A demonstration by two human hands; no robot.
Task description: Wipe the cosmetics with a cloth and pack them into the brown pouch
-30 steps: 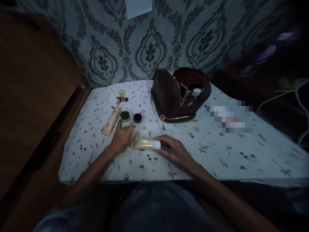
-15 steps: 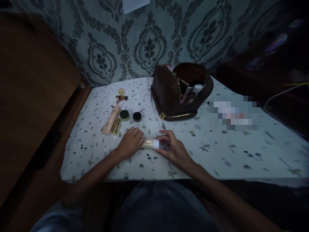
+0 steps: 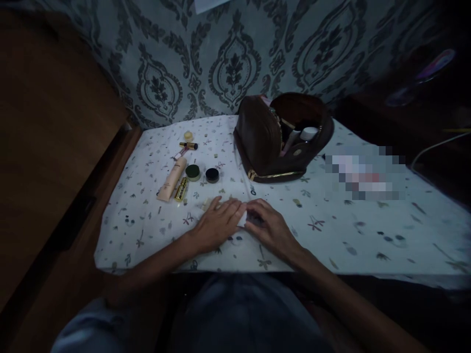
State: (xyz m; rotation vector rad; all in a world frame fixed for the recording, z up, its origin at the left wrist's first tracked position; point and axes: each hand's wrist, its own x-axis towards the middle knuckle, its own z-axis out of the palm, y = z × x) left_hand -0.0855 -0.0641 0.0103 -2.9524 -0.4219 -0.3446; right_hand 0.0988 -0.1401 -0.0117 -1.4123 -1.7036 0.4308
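Observation:
A small pale bottle with a white band (image 3: 242, 219) lies sideways low over the table, mostly hidden under my fingers. My left hand (image 3: 218, 226) is laid across its body, fingers together and pressed over it. A pale yellowish end shows past my left thumb. At the other end, my right hand (image 3: 275, 229) curls its thumb and fingers around the bottle's see-through dark cap. Just beyond my left hand are a gold vial (image 3: 180, 190), a beige squeeze tube (image 3: 172, 179), a green-lidded jar (image 3: 193, 172) and a black-lidded jar (image 3: 212, 175).
An unzipped brown toiletry bag (image 3: 257, 139) with bottles inside stands at the back. Farther left lie a black-and-gold tube (image 3: 189, 145) and a small yellow jar (image 3: 188, 136). A blurred-out item (image 3: 364, 174) lies right. A wooden cabinet (image 3: 55, 122) borders the table's left side.
My left hand has slid right along the bottle, covering most of it and coming up against my right fingers. The right hand keeps its grip at the cap end. The view has shifted slightly.

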